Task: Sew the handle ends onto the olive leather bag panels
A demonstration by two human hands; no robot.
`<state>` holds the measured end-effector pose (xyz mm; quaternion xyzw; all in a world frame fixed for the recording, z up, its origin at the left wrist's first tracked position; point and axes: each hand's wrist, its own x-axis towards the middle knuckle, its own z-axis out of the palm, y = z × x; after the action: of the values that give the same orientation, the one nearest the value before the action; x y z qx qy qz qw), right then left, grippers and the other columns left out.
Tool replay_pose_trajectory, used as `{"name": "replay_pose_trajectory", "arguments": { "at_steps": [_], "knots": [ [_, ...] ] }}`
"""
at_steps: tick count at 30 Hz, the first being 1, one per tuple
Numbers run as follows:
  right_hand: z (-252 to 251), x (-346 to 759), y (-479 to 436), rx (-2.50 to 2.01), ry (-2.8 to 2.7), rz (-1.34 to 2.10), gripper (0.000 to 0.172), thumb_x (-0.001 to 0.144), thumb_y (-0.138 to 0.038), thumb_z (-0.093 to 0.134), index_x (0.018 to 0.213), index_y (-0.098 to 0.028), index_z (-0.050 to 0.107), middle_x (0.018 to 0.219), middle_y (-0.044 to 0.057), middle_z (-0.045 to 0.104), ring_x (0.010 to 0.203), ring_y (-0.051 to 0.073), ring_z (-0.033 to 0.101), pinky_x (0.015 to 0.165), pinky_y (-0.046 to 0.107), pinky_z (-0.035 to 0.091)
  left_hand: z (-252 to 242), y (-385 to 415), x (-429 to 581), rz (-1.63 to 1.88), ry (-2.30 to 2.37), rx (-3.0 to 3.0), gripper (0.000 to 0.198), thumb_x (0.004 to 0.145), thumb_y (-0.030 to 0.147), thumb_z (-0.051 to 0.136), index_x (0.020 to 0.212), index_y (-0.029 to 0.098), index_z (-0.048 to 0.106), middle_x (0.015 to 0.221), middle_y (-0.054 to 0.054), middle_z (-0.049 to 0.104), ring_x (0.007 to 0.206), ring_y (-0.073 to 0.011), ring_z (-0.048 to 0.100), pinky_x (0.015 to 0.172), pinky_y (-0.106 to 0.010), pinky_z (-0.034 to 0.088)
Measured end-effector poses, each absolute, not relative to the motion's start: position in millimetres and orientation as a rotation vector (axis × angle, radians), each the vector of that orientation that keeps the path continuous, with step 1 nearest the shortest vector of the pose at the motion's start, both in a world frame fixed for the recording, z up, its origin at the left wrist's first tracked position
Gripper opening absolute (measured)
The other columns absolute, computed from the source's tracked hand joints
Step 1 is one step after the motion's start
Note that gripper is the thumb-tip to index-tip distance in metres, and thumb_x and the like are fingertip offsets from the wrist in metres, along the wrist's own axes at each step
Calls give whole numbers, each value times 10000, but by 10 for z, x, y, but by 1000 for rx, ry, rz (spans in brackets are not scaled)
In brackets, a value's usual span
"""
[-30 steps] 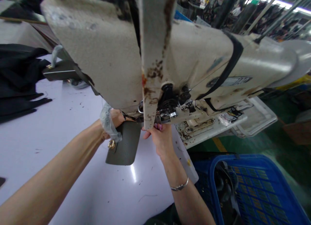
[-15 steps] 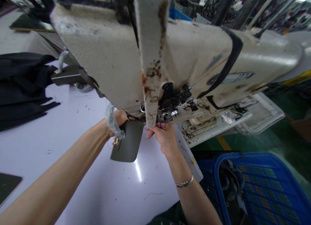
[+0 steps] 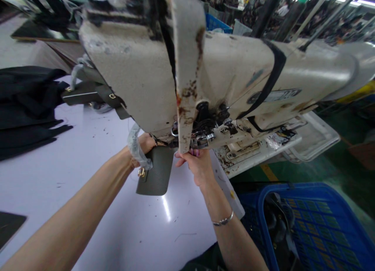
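Observation:
My left hand (image 3: 145, 143) is at the upper end of a grey-green leather-like panel (image 3: 156, 175), below the sewing machine's head (image 3: 131, 75). Its fingers look closed on the panel's edge, though the tips are partly hidden. A plastic-wrapped strap (image 3: 136, 146) curves over my left wrist, with a gold metal fitting (image 3: 141, 172) on the panel beside it. My right hand (image 3: 199, 165) is right of the panel, its fingers bent under the machine. A small pink-purple thing (image 3: 194, 151) shows at those fingers; its kind is unclear. The machine hides the needle area.
Black fabric pieces (image 3: 26, 107) lie on the white table (image 3: 117, 224) at left. More grey-green pieces with a gold fitting (image 3: 84, 93) sit behind the machine head. A blue basket (image 3: 331, 208) with dark items stands at lower right, near a pale tray (image 3: 320, 134).
The panel's lower left corner has shifted slightly right. The machine head appears a little further right as the view moves. Both hands stay in nearly the same place.

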<state>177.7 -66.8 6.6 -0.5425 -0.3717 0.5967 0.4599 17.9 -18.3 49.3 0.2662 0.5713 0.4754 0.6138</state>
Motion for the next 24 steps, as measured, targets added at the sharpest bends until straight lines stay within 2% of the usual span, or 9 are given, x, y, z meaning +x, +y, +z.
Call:
{"name": "replay_pose_trajectory", "arguments": {
  "at_steps": [2, 6, 12, 18, 24],
  "knots": [
    [30, 1783, -687, -1310, -982, 1426, 227, 800, -343, 734, 638, -184, 724, 613, 31, 726, 679, 181, 713, 736, 282, 541, 466, -201, 154, 948, 1332, 621, 190, 499, 22, 808, 655, 65, 708, 597, -108, 701, 523, -233, 642, 466, -299, 513],
    [-83, 1742, -749, -1289, -1131, 1325, 304, 835, -467, 743, 682, -206, 718, 666, 12, 715, 736, 193, 687, 753, 303, 533, 297, -269, 73, 844, 1254, 637, 302, 544, 161, 886, 815, 84, 775, 699, -159, 744, 575, -291, 697, 481, -356, 572],
    [-212, 1628, -807, -1306, -972, 1333, 257, 767, -381, 799, 636, -187, 693, 658, -4, 656, 695, 174, 613, 694, 291, 512, 157, -484, 146, 1007, 1175, 668, 465, 611, 244, 928, 1031, 99, 789, 907, -146, 794, 719, -288, 748, 645, -359, 656],
    [-195, 1681, -821, -1301, -923, 1373, 196, 750, -330, 795, 678, -160, 728, 663, 14, 660, 628, 156, 576, 646, 294, 506, 153, -572, 240, 1008, 1247, 546, 508, 550, 277, 958, 971, 51, 788, 910, -214, 786, 643, -315, 743, 593, -396, 652],
    [-137, 1712, -789, -1261, -935, 1407, 217, 727, -343, 777, 628, -178, 677, 650, 8, 640, 614, 150, 558, 650, 297, 493, 135, -568, 328, 1178, 1260, 558, 516, 539, 263, 959, 991, 80, 791, 923, -182, 790, 669, -273, 731, 585, -344, 643]
  ]
}}
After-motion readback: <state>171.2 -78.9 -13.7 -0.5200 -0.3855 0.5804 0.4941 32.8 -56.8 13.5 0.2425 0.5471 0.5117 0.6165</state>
